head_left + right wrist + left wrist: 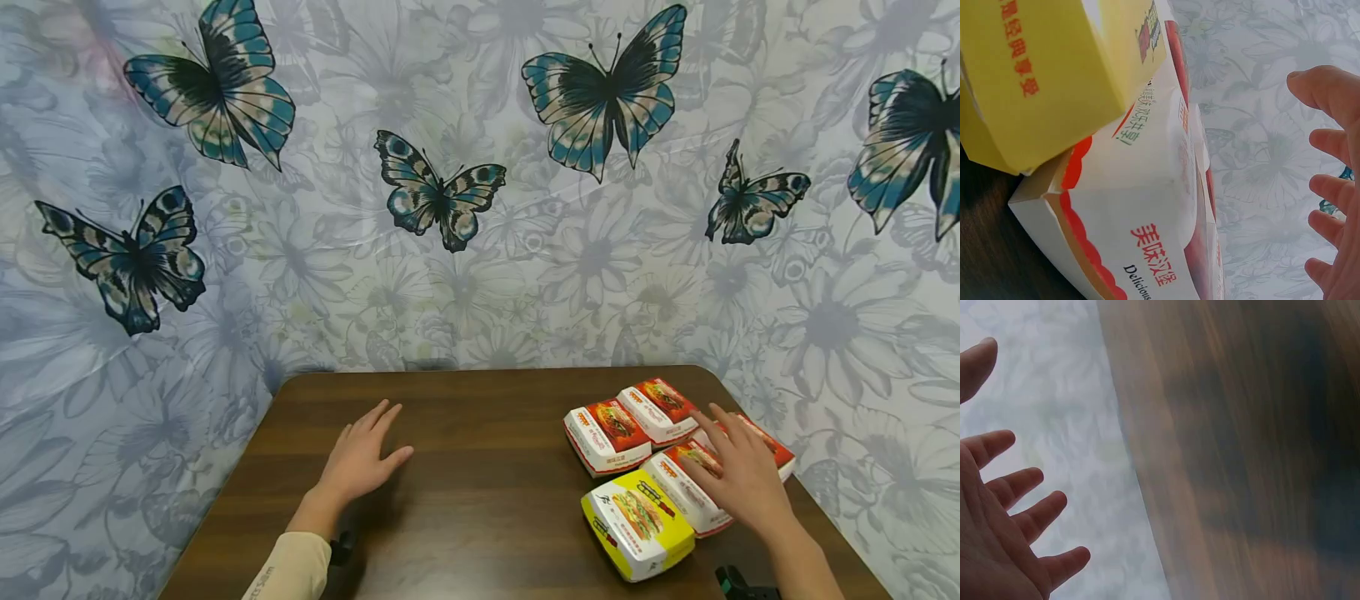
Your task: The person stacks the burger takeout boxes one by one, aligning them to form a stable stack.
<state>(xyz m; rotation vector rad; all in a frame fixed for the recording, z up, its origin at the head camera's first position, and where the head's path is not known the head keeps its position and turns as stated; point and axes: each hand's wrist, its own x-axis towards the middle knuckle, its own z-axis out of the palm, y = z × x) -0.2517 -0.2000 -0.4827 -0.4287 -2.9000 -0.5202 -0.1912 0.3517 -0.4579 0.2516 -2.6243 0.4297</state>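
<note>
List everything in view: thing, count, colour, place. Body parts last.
Yellow box: 1, yellow and white, table's right side, nearest the wearer of all the boxes.
Red boxes: 4, red and white, grouped beyond the yellow one; the rightmost is partly hidden.
Table: 1, dark brown, in front of the backdrop.
Backdrop: 1, pale grey-blue, flower print, behind the table.
Bold butterflies: 6, teal, black and cream, on the backdrop; one cut off at right.
Dark pieces: 2, mostly black, one by each wrist.
Sleeve: 1, cream, left arm.
Left grip: 1, bare hand, over table's left side.
Right grip: 1, bare hand, over the red boxes, contact unclear.
</note>
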